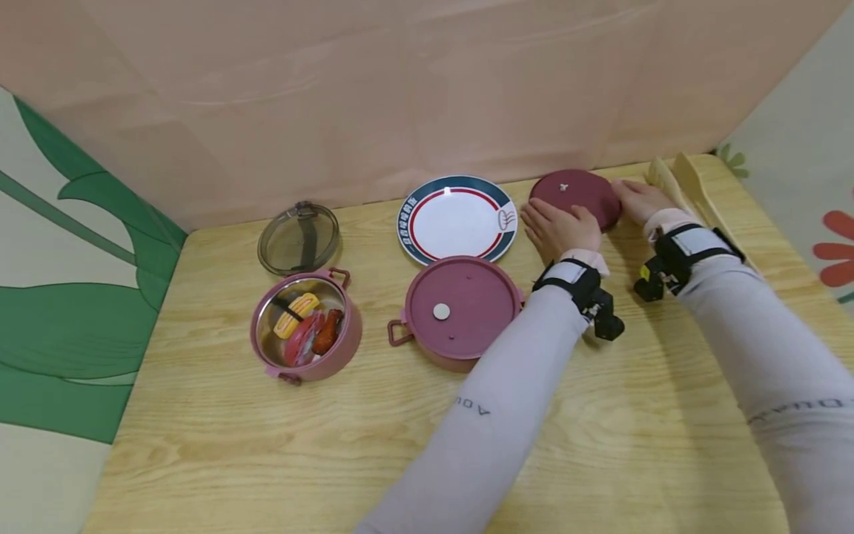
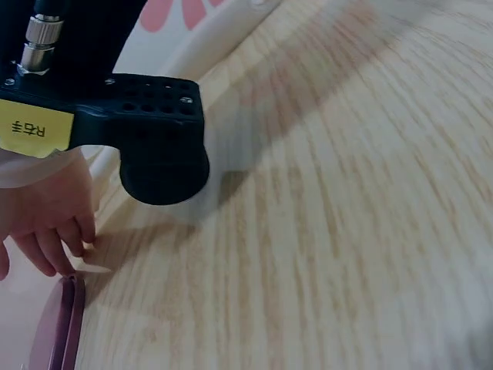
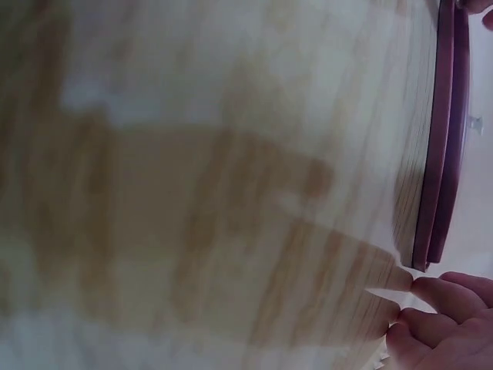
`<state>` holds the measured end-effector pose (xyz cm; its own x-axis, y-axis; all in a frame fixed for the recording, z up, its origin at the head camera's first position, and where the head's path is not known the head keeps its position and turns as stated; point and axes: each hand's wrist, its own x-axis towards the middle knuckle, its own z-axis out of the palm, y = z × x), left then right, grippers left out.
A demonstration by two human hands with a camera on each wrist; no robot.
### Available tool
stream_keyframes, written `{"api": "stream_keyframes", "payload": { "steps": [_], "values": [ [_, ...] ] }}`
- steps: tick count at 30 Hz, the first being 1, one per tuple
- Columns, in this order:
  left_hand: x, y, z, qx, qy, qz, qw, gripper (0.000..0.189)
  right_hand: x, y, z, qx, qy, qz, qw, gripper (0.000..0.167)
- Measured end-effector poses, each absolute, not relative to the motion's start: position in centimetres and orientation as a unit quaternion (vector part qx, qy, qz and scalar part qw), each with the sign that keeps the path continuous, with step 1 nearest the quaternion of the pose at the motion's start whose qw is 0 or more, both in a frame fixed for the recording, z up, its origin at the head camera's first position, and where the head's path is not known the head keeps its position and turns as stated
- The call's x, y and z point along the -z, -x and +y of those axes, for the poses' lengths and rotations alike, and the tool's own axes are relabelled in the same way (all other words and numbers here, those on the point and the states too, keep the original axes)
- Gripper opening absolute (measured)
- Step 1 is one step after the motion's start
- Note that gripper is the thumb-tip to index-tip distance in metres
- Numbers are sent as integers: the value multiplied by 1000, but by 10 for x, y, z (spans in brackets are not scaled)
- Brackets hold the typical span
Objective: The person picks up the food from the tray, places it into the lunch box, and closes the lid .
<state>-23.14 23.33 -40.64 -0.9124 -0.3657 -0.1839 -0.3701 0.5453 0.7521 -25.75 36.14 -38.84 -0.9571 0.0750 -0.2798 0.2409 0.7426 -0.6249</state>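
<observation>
Left hand (image 1: 564,230), right hand (image 1: 639,199): fingers extended, unclenched, flanking smooth, round maroon lid (image 1: 590,196), which sits between them. Wood-grained table (image 1: 200,460) below; glossy, banded plate (image 1: 454,222) beyond left fingertips.

- A staged, kitchen-like corner; home or studio, I cannot tell.
- Behind the wood-grain table (image 1: 220,445): a creased pinkish sheet (image 1: 373,96).
- Left of the table: a wall with big cartoon leaves (image 1: 67,326).
- Right of the table: a pale wall with a red flower (image 1: 837,248).
- On the table: a lidded pot (image 1: 474,304), a plate (image 1: 460,219), a maroon lid (image 1: 586,191), an open pot (image 1: 348,348) with toy-looking food (image 1: 325,332).
- Above the table: strapped-on wrist cameras (image 1: 606,320).
</observation>
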Motion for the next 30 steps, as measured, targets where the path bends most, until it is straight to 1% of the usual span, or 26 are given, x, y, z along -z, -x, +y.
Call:
{"api": "stream_keyframes", "payload": {
  "steps": [7, 11, 15, 18, 22, 25, 28, 29, 30],
  "values": [
    [413, 233, 234, -452, 212, 866, 12, 63, 394, 259, 365, 344, -71, 929, 117, 75],
    [412, 230, 234, -470, 220, 855, 15, 63, 405, 263, 373, 355, -81, 925, 105, 74],
    [408, 228, 235, -505, 237, 830, -2, 64, 400, 260, 371, 378, -102, 917, 79, 71],
    [400, 226, 234, -552, 256, 793, -10, 65, 390, 254, 361, 452, -142, 879, 58, 67],
    [391, 224, 230, -598, 271, 754, -8, 66, 384, 250, 354, 621, -199, 757, 39, 71],
    [390, 225, 228, -603, 278, 747, -1, 66, 380, 250, 352, 708, -232, 666, 29, 72],
    [390, 226, 226, -607, 284, 742, -2, 65, 377, 251, 351, 748, -260, 610, 30, 58],
    [390, 227, 226, -610, 286, 739, -2, 64, 377, 251, 352, 747, -264, 609, 38, 50],
    [390, 227, 225, -613, 287, 737, -4, 64, 377, 251, 353, 738, -265, 618, 50, 48]
  ]
}}
